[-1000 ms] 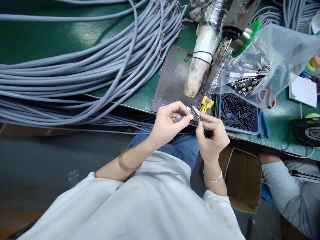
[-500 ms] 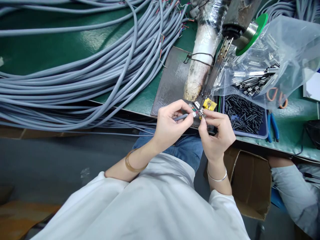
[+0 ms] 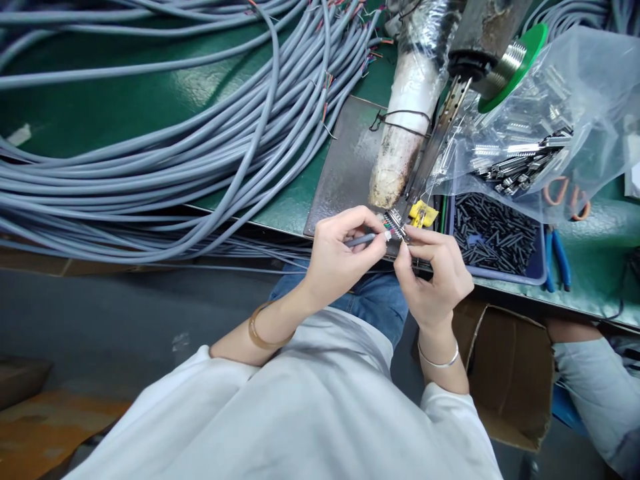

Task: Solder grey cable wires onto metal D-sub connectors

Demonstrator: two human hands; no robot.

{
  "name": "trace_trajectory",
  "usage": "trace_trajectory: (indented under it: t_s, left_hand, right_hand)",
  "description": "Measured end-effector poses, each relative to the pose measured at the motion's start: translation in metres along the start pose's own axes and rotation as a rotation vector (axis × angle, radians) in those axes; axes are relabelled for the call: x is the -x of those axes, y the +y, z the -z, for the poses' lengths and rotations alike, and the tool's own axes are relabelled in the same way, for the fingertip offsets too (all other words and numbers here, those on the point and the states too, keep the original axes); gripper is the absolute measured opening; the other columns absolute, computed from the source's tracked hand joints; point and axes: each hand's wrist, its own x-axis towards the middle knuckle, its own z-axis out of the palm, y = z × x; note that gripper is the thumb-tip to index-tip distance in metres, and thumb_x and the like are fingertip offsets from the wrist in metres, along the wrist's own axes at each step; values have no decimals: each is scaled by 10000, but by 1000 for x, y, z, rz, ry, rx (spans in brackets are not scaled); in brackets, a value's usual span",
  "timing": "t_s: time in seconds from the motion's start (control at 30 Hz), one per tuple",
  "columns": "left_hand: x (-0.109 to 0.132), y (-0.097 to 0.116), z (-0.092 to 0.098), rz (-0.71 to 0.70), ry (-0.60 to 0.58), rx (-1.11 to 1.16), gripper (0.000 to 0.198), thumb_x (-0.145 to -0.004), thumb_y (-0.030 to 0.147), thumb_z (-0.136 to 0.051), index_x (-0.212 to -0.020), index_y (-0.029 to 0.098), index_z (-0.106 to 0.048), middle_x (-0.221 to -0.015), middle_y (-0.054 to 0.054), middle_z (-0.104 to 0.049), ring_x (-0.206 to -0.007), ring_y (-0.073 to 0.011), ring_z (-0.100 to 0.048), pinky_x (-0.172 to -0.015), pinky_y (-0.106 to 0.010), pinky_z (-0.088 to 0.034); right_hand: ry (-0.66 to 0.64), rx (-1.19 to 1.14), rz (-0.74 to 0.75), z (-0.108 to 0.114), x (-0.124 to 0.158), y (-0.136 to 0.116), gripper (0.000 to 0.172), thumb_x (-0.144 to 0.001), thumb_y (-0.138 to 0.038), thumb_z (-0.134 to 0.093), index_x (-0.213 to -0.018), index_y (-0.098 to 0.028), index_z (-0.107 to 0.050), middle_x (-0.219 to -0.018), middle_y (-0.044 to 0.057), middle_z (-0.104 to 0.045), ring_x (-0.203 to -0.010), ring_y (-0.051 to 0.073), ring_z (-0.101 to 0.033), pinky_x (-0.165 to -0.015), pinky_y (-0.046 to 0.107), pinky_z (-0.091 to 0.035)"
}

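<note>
My left hand (image 3: 337, 257) pinches the end of a thin grey cable (image 3: 361, 240) just in front of the green bench edge. My right hand (image 3: 434, 270) is closed on a small metal connector (image 3: 396, 223) whose coloured wires meet that cable end. Both hands touch at the fingertips, directly below a yellow clip (image 3: 423, 213) and a slanted metal rail (image 3: 436, 143). A dark metal plate (image 3: 347, 160) lies on the bench just beyond my left hand.
A thick bundle of grey cables (image 3: 165, 147) covers the left of the green bench (image 3: 100, 107). A clear bag of metal connectors (image 3: 525, 157) sits above a blue tray of black sleeves (image 3: 495, 233). Blue-handled pliers (image 3: 555, 257) lie right; another person's sleeve (image 3: 595, 393) is bottom right.
My hands stay together on the cable end and connector, with only small finger shifts. The view has drifted, so everything sits slightly further right.
</note>
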Motion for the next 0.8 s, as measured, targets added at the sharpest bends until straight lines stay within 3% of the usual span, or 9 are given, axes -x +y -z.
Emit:
trace_trajectory:
  t_s: [0.23, 0.47, 0.63, 0.8]
  left_hand:
    - [1, -3, 2, -77, -16, -19, 76, -857, 187, -682, -787, 157, -687, -825, -42, -687, -688, -111, -612, -598, -207, -469]
    - [-1, -6, 6, -359, -5, -266, 101, -865, 112, -647, -807, 170, -705, -810, -21, -702, -551, -68, -479, -544, -206, -404]
    - [-2, -3, 5, -404, 9, -321, 119, -880, 99, -627, -827, 170, -707, -821, -22, -706, -549, -67, -473, -549, -206, -408]
    - [-3, -1, 8, -365, -14, -295, 105, -887, 124, -640, -823, 173, -707, -800, -29, -710, -681, -113, -602, -638, -223, -473]
  right_hand:
    - [6, -45, -58, 2, -1, 0, 173, -862, -104, -707, -865, -248, -611, -970, 21, -778, -890, 165, -745, -802, 317, -608]
    - [-5, -47, -60, 1, -2, 0, 179, -859, -83, -711, -860, -238, -621, -972, 26, -773, -907, 157, -741, -820, 307, -602]
    - [-4, -55, -57, 1, -5, 0, 167, -871, -96, -701, -880, -245, -626, -979, 18, -772, -909, 161, -739, -817, 315, -600]
    - [-2, -69, -73, 1, -6, 2, 158, -877, -106, -697, -871, -249, -632, -952, 6, -769, -903, 164, -740, -818, 323, -602]
